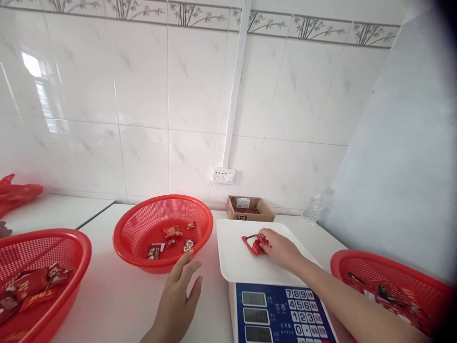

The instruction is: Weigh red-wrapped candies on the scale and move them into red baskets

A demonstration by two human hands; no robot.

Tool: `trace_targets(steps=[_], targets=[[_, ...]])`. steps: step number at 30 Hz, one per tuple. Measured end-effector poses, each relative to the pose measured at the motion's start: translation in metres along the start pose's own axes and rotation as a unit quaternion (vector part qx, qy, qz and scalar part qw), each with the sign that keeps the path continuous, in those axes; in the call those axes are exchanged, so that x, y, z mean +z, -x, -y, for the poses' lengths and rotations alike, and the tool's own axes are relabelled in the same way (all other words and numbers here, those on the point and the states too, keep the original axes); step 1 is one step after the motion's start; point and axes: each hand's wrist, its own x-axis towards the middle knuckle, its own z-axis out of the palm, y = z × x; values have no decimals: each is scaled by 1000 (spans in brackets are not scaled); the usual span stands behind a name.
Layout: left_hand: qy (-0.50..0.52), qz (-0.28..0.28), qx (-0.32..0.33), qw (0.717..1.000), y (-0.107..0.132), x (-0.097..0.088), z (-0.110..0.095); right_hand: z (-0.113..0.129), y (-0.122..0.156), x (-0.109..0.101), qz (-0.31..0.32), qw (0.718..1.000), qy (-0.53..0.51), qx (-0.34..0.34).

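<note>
My right hand (280, 248) is closed on small red snack packets (253, 244) over the white pan (232, 267) of a digital scale (282, 314). Whether the packets rest on the pan or are just lifted, I cannot tell. My left hand (178, 295) holds nothing, its fingers apart, just in front of a red plastic basket (162, 267). Inside that basket lie several small wrapped snacks (172, 232), red, yellow and dark brown. The scale's displays show digits too faint to read surely.
At left, another red basket (76, 290) holds red packets. A third basket (385, 257) with packets stands at right. Behind the scale is a small cardboard box (266, 209), near a clear plastic item (313, 209). Red plastic bags (21, 191) and part of another person's hand (4, 230) show far left.
</note>
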Motion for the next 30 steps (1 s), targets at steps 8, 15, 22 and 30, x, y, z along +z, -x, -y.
trace_targets(steps=[8,15,22,30], targets=[[-3,-7,-12,1000,0,2,4,-4,-2,0,-11,1000,-11,-17],[6,-3,-21,1000,-1,0,2,-15,1,-17,69,997,1,-22],[10,3,-11,1000,-1,1,1,-37,10,-41,154,985,37,69],[6,-5,4,1000,-3,-1,1,-9,15,-52,133,981,-109,85]])
